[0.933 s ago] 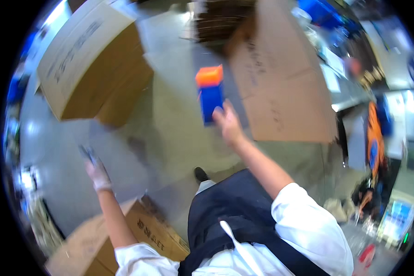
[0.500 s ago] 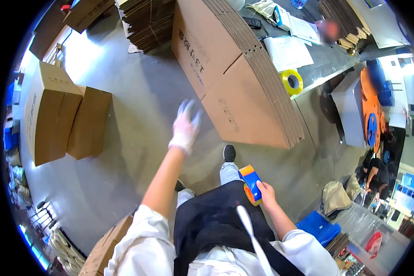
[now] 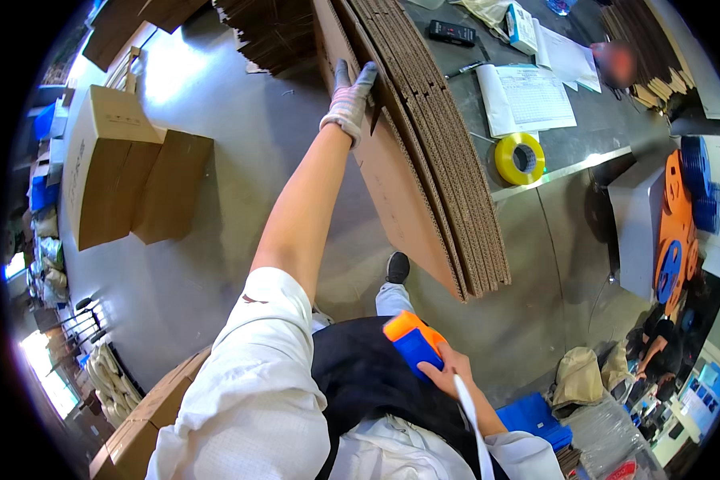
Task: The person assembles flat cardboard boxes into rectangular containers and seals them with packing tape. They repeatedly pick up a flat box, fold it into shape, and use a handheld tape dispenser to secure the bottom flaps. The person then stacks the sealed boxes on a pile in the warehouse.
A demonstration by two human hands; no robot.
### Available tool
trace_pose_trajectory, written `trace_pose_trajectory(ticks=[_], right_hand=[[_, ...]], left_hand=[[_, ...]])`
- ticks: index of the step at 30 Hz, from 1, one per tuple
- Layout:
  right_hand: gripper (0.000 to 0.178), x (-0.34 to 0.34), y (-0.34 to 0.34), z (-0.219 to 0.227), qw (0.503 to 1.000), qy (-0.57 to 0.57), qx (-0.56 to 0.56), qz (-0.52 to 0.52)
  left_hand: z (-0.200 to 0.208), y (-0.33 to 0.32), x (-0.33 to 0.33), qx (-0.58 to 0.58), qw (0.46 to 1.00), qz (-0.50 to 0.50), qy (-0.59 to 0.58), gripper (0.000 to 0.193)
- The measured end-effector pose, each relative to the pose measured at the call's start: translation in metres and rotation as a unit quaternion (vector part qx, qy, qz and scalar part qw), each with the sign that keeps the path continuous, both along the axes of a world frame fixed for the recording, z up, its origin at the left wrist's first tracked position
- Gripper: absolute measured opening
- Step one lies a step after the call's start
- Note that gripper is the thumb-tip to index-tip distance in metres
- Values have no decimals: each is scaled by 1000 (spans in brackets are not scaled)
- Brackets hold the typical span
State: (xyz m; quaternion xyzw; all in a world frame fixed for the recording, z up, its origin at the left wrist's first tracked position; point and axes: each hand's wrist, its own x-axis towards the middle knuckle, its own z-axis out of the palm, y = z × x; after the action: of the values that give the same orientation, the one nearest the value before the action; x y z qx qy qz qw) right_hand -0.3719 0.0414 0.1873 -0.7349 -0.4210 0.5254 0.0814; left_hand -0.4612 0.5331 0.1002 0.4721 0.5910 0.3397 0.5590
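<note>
My left hand (image 3: pixel 350 96), in a pale work glove, reaches out and grips the top edge of the outermost sheet in a stack of flat corrugated cardboard sheets (image 3: pixel 424 160) that leans against a grey table (image 3: pixel 584 144). My right hand (image 3: pixel 448 370) is close to my waist and holds an orange and blue tape dispenser (image 3: pixel 412 340). My dark apron and one shoe (image 3: pixel 398 266) show below the stack.
A made-up cardboard box (image 3: pixel 104 172) stands on the grey floor at the left, another box (image 3: pixel 148 420) at the lower left. On the table lie a yellow tape roll (image 3: pixel 520 158), papers (image 3: pixel 528 100) and a black handset (image 3: pixel 451 33). Blue crates (image 3: pixel 536 420) sit lower right.
My left hand rose from the floor side up to the cardboard stack and took hold of its top edge. My right hand brought the tape dispenser down to my waist.
</note>
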Motion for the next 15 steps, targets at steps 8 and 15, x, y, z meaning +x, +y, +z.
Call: trace_pose_trajectory(ticks=[8, 15], right_hand=[[59, -27, 163, 77, 876, 99, 471, -19], [62, -183, 252, -8, 929, -201, 290, 116]], left_hand=[[33, 21, -133, -61, 900, -72, 424, 65], [23, -73, -244, 14, 926, -6, 378, 62]])
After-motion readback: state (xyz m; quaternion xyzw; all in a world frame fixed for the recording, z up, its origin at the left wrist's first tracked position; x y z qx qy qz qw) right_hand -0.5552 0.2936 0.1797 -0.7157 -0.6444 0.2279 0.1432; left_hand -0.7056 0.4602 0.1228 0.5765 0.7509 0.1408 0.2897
